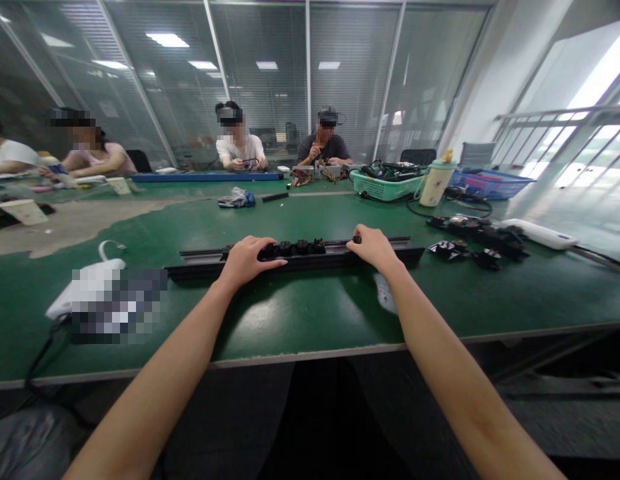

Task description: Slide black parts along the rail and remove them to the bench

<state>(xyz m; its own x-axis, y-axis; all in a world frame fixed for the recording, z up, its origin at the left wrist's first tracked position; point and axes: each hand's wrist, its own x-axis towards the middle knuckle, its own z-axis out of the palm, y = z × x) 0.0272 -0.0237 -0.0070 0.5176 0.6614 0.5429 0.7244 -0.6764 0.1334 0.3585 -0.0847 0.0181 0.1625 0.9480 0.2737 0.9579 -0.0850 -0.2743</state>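
A long black slotted rail (310, 263) lies across the green table in front of me. Several small black socket-like blocks (302, 247) sit in a row in its channel, left of the middle. My left hand (250, 257) grips the rail's left part, its fingers over the blocks and its thumb along the near side; some blocks are hidden under it. Farther right, my right hand (373, 247) is closed at the rail, pinching a small black block (357, 239) between thumb and fingers. Most of that block is covered by the fingers.
More black blocks (490, 237) lie loose to the right, by a white power strip (540, 233). A green basket (387, 187) of cables and a cream tumbler (437, 183) stand behind. At left is a white device (90, 283) with a cable. Several people sit across the table.
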